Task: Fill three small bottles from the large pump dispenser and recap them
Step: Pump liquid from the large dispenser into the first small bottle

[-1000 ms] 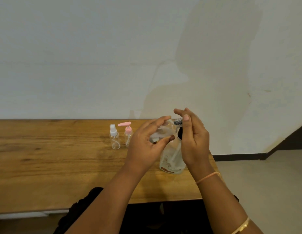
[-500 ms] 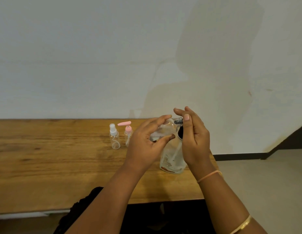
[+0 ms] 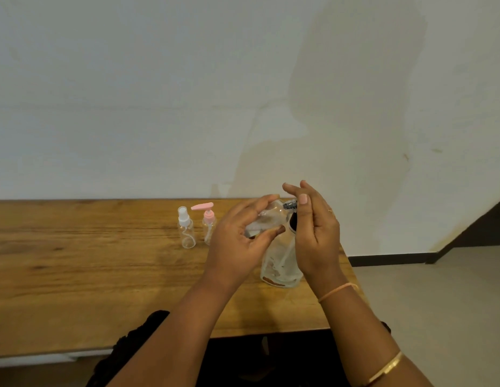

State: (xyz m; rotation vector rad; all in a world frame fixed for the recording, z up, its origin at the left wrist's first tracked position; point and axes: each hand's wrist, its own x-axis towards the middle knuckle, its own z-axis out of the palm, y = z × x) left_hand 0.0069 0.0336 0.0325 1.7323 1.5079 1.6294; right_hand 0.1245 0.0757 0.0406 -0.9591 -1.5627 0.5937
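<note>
Filling step, centre frame: left hand [image 3: 237, 241], grip clamped round a tilted small bottle [image 3: 267, 219], meets the pump dispenser [image 3: 280, 263]; right hand [image 3: 315, 233], fingers straight, at its head. Next, probably steady presses.

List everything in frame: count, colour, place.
large pump dispenser: 1, clear with black pump, upright on the table between the hands
held bottle: 1, clear, tilted, top end toward the dispenser's nozzle
spray bottle: 1, clear with white cap, standing on the table left of the hands
pink pump bottle: 1, clear with pink pump, just right of the spray bottle
table: 1, brown wood, against the wall
wall: 1, white, behind the table
floor: 1, pale, at right
wristband: 1, orange, right wrist
bangle: 1, gold, right forearm
left hand: 1, grips the held bottle
right hand: 1, fingers straight, at the pump head
</note>
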